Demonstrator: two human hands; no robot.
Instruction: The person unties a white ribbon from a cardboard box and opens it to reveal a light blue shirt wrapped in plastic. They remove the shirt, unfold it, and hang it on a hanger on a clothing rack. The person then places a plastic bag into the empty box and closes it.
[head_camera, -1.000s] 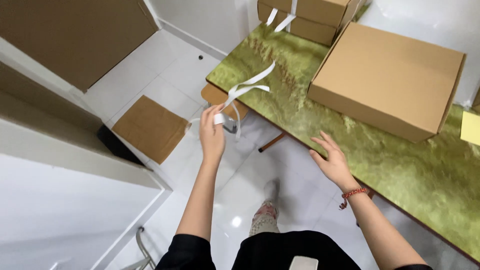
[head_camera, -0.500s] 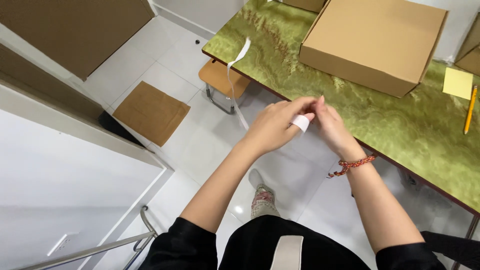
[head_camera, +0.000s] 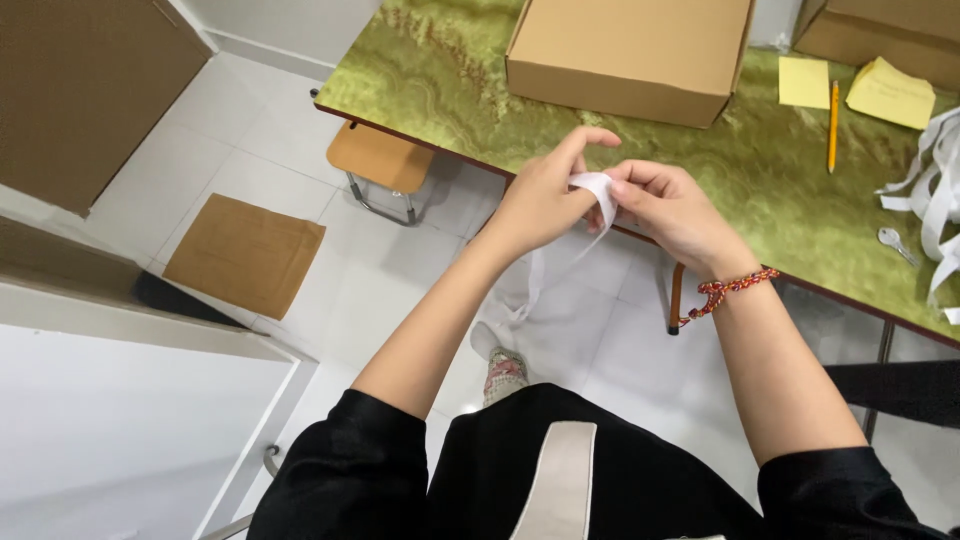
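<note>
My left hand (head_camera: 545, 195) and my right hand (head_camera: 668, 210) meet in front of me at the near edge of the green marbled table (head_camera: 760, 170). Together they pinch a white paper strip (head_camera: 597, 186); its loose tail hangs down below my hands toward the floor. My right wrist wears a red braided bracelet (head_camera: 728, 290). A closed flat cardboard box (head_camera: 630, 50) lies on the table just beyond my hands.
Yellow sticky notes (head_camera: 803, 82), a yellow pencil (head_camera: 832, 125), a key (head_camera: 895, 243) and several more white strips (head_camera: 935, 190) lie at the right. A wooden stool (head_camera: 380, 160) stands under the table; a cardboard sheet (head_camera: 245, 253) lies on the tiled floor.
My left hand carried the strip from the left toward my right hand; both hands now hold it together. The view has shifted right, bringing the notes, pencil and key into sight.
</note>
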